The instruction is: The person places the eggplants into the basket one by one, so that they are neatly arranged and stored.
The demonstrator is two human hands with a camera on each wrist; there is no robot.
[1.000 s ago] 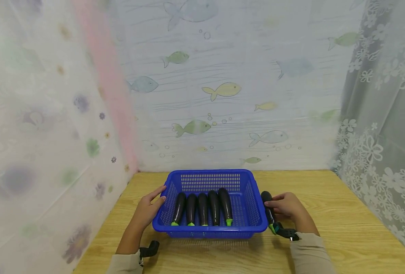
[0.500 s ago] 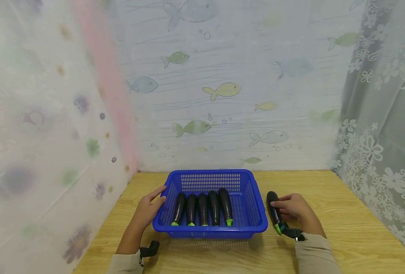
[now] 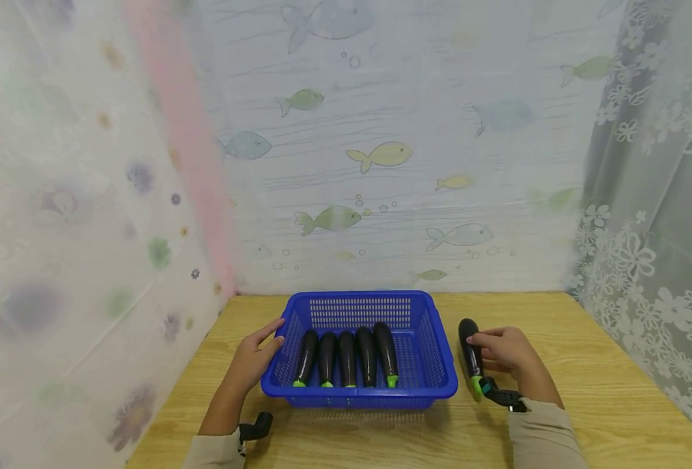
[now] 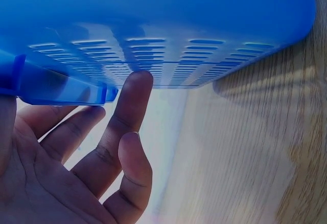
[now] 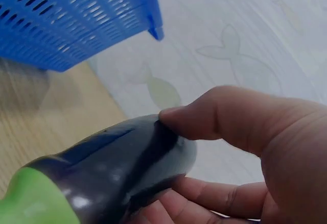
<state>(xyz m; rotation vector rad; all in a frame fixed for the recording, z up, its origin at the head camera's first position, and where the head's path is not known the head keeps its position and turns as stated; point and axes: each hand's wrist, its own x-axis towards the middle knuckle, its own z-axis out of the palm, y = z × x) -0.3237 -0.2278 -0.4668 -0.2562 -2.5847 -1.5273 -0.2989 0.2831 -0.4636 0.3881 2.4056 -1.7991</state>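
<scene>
A blue plastic basket (image 3: 357, 391) stands on the table, with several dark eggplants (image 3: 347, 358) lying side by side in it, green stem ends toward me. My left hand (image 3: 250, 361) holds the basket's left rim; in the left wrist view its fingers (image 4: 134, 99) reach up beneath the rim, and the thumb is mostly out of sight there. To the right of the basket, apart from it, my right hand (image 3: 506, 352) grips one more eggplant (image 3: 470, 348) between thumb and fingers. In the right wrist view this eggplant (image 5: 112, 168) has its green end nearest the camera.
The wood-grain table (image 3: 346, 436) runs back to a fish-patterned curtain (image 3: 392, 195). A flowered sheet (image 3: 88, 260) closes off the left side, and a lace curtain (image 3: 662, 260) hangs at the right. Black wrist cameras (image 3: 256, 426) are strapped on both wrists.
My right hand has moved a little to the right with its eggplant, away from the basket's right side, and the eggplant stands more upright in view. Left hand and basket keep their place.
</scene>
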